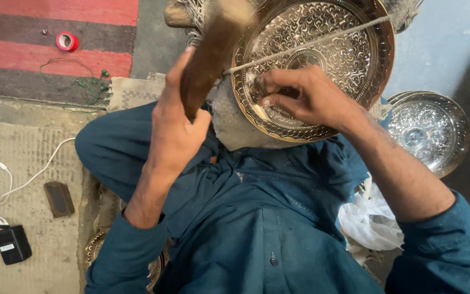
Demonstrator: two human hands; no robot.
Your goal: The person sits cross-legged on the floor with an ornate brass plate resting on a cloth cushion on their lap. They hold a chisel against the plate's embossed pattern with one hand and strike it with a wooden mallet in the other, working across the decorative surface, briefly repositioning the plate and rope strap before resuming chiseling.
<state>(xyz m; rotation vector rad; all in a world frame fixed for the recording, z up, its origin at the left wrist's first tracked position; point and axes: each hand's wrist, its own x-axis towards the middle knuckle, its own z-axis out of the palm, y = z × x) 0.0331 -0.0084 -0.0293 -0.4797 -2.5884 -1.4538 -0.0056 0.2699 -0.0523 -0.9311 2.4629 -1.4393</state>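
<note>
— While the engraved brass tray leans in the lap, what grips what?
— The right hand pinches a thin chisel against the rim; the left hand is closed around a wooden mallet.
— Packages?
— A white plastic bag lies at the right, below a silver tray; a red tape roll sits on the rug.
</note>
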